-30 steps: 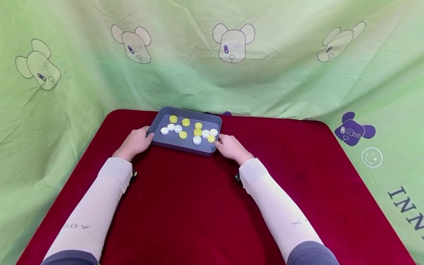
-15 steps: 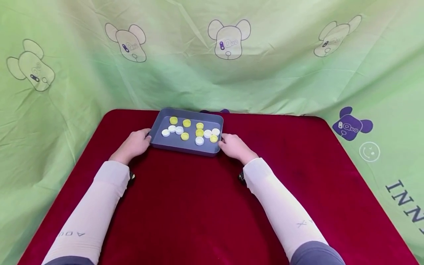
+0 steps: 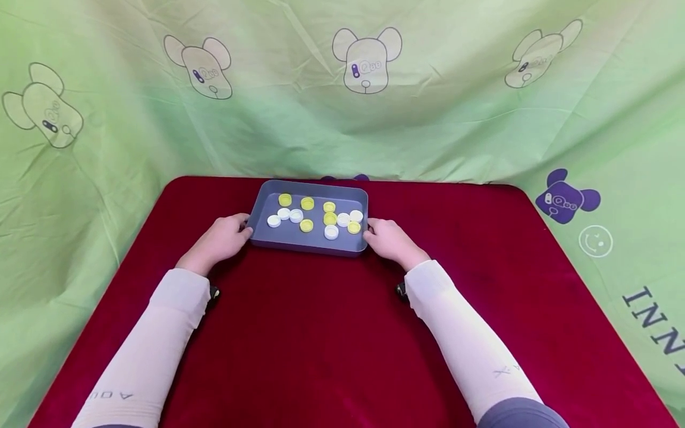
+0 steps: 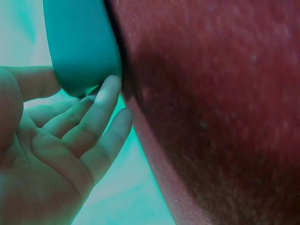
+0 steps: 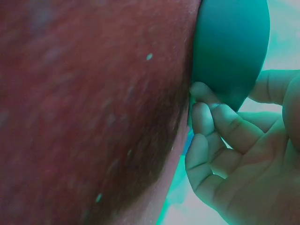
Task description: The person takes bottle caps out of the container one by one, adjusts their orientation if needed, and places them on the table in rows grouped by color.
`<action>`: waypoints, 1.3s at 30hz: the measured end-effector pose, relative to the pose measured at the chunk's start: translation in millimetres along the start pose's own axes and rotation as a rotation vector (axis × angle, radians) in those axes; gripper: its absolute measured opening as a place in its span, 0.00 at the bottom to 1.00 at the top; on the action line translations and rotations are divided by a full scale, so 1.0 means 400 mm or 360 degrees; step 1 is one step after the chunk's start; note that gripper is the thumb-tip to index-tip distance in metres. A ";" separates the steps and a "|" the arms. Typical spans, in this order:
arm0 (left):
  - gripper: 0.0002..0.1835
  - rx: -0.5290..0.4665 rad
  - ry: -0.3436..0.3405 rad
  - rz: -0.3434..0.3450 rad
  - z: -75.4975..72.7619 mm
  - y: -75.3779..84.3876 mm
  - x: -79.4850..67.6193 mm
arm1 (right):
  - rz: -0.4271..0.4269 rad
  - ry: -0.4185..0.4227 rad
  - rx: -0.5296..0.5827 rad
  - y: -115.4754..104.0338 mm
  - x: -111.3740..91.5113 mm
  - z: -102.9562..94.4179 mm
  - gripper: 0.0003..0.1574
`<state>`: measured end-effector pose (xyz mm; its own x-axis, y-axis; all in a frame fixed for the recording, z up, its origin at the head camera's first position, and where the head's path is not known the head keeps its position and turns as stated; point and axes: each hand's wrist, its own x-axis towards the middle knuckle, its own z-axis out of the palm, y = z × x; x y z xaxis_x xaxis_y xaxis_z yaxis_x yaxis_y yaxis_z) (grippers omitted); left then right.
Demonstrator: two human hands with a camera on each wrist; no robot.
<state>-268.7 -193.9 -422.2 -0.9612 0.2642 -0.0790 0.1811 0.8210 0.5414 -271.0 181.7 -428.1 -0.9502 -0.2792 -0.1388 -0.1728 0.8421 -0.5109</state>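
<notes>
A shallow grey-blue tray (image 3: 286, 236) lies near the far edge of the table, bearing several round caps. Some are yellow, like the cap (image 3: 307, 203) near its back, and others white, like the cap (image 3: 331, 232) by its front wall. My left hand (image 3: 222, 239) grips the tray's left end. At the opposite end, my right hand (image 3: 392, 240) holds it the same way. Each wrist view shows a tray corner pinched between thumb and fingers: the left corner (image 4: 86, 47) with fingertips under its edge, and the right corner (image 5: 229, 47) likewise.
The table (image 3: 321, 333) is covered in dark red cloth. Behind it and along both sides hangs a light green curtain (image 3: 289, 131) printed with cartoon mouse heads. Dark bands sit at both wrists below the pale sleeves (image 3: 173, 309).
Both hands have moved the tray to the right and a little nearer to me, turning it slightly straighter. The caps keep their places in it. The head view has shifted slightly.
</notes>
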 end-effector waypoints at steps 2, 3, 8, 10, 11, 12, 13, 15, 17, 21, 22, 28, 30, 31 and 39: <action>0.23 0.0003 -0.0009 0.0017 0.002 0.010 -0.005 | 0.0011 0.0002 0.0006 0.009 -0.009 -0.004 0.30; 0.23 0.0004 -0.0015 0.0025 0.005 0.015 -0.007 | 0.0014 0.0006 0.0007 0.013 -0.013 -0.006 0.30; 0.24 0.0014 -0.0049 0.0051 0.020 0.031 -0.016 | 0.0013 0.0014 0.0001 0.030 -0.031 -0.017 0.30; 0.24 0.0009 -0.0049 0.0054 0.026 0.035 -0.019 | 0.0010 0.0010 -0.0001 0.035 -0.036 -0.021 0.30; 0.24 0.0008 -0.0044 0.0057 0.029 0.036 -0.020 | 0.0006 0.0008 -0.0006 0.037 -0.038 -0.022 0.30; 0.24 0.0006 -0.0038 0.0062 0.032 0.038 -0.022 | 0.0006 0.0015 -0.0006 0.039 -0.039 -0.023 0.30; 0.24 0.0004 -0.0033 0.0068 0.034 0.040 -0.023 | 0.0006 0.0020 -0.0008 0.042 -0.041 -0.023 0.30; 0.24 0.0007 -0.0025 0.0082 0.037 0.045 -0.025 | 0.0002 0.0034 -0.0023 0.048 -0.044 -0.024 0.31; 0.24 0.0014 -0.0023 0.0093 0.040 0.049 -0.026 | -0.0004 0.0040 -0.0031 0.055 -0.048 -0.025 0.31; 0.24 0.0015 -0.0025 0.0110 0.044 0.058 -0.027 | -0.0003 0.0053 -0.0033 0.066 -0.057 -0.027 0.30; 0.24 0.0017 -0.0026 0.0114 0.045 0.060 -0.027 | 0.0000 0.0056 -0.0031 0.068 -0.059 -0.028 0.30; 0.24 0.0038 -0.0046 0.0138 0.053 0.076 -0.032 | 0.0022 0.0067 -0.0028 0.080 -0.076 -0.036 0.31; 0.25 0.0038 -0.0050 0.0135 0.057 0.080 -0.034 | 0.0022 0.0069 -0.0021 0.083 -0.081 -0.038 0.31; 0.25 0.0038 -0.0050 0.0136 0.058 0.081 -0.034 | 0.0021 0.0073 -0.0014 0.084 -0.084 -0.039 0.31; 0.25 0.0040 -0.0061 0.0127 0.077 0.094 -0.043 | 0.0014 0.0078 -0.0031 0.100 -0.099 -0.043 0.31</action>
<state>-238.8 -152.2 -426.2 -0.9349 0.3482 -0.0688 0.2625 0.8088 0.5263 -244.7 234.6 -428.3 -0.9632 -0.2490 -0.1011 -0.1688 0.8533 -0.4934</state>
